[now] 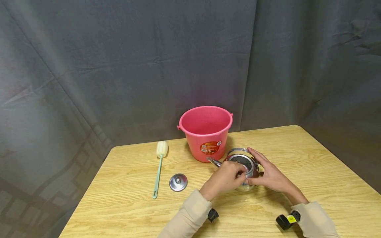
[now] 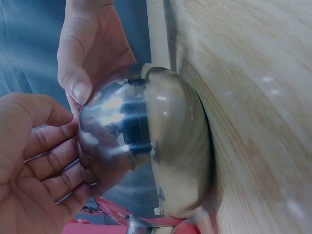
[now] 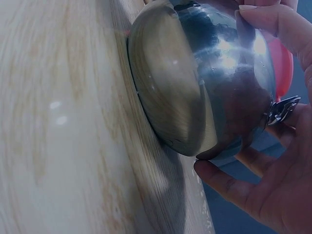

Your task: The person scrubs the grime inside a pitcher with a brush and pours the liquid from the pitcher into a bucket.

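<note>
A shiny steel kettle (image 1: 245,187) stands uncovered on the table, its spout (image 1: 214,162) pointing left toward the bucket. Inside its round mouth shows a metal strainer (image 1: 241,159). My left hand (image 1: 227,176) reaches over the mouth from the left, thumb and fingers bent at the strainer's near rim; its fingertips are partly hidden behind the kettle body (image 2: 146,141) in the left wrist view. From the right, my right hand (image 1: 272,177) holds the kettle's side, thumb in front and fingers toward the raised handle (image 1: 238,149). Left of the hands lies the round steel lid (image 1: 178,182), knob up.
A pink bucket (image 1: 205,145) with a red label stands just behind the kettle. Farther left lies a sponge brush (image 1: 162,150) with a pale green handle. Dark grey curtain (image 1: 148,66) hangs behind the wooden table (image 1: 119,198).
</note>
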Demonstrator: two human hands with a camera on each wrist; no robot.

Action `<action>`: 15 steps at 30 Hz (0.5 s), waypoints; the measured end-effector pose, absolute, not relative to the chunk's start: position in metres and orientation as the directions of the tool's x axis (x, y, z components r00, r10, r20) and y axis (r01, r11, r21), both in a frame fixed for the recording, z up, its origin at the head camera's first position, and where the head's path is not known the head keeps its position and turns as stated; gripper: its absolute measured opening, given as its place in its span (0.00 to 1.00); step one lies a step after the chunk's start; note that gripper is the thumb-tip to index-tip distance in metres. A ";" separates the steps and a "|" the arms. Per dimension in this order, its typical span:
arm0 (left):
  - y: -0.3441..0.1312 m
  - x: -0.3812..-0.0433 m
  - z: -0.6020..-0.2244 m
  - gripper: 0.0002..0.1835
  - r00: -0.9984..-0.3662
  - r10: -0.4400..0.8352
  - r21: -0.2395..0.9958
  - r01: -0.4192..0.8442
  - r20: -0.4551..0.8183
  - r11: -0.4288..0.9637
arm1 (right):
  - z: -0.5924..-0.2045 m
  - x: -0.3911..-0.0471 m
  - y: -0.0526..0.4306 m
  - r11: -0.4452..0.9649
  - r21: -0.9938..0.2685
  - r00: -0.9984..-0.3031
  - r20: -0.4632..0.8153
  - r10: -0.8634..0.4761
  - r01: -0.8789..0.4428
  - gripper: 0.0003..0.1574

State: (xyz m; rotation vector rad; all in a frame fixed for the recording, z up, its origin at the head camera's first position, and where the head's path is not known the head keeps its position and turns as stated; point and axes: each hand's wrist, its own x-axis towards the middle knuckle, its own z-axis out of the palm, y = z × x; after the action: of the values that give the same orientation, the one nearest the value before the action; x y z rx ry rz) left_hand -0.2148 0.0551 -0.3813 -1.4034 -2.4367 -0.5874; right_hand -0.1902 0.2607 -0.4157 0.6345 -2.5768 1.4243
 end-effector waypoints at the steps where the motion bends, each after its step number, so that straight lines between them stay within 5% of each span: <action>1: 0.055 -0.215 -0.381 0.07 -0.491 0.760 0.208 0.870 0.426 0.446 | -0.416 -0.190 0.261 0.462 -0.782 -0.904 0.306 -0.298 -0.417 0.65; 15: 0.056 -0.216 -0.383 0.07 -0.446 0.793 0.123 0.891 0.415 0.437 | -0.416 -0.190 0.260 0.455 -0.791 -0.907 0.300 -0.294 -0.409 0.64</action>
State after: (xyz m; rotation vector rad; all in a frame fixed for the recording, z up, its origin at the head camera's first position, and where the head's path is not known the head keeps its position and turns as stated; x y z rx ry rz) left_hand -0.2161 0.0563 -0.3830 -1.4498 -2.3979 -0.4708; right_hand -0.1902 0.2600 -0.4162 0.6258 -2.5751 1.4512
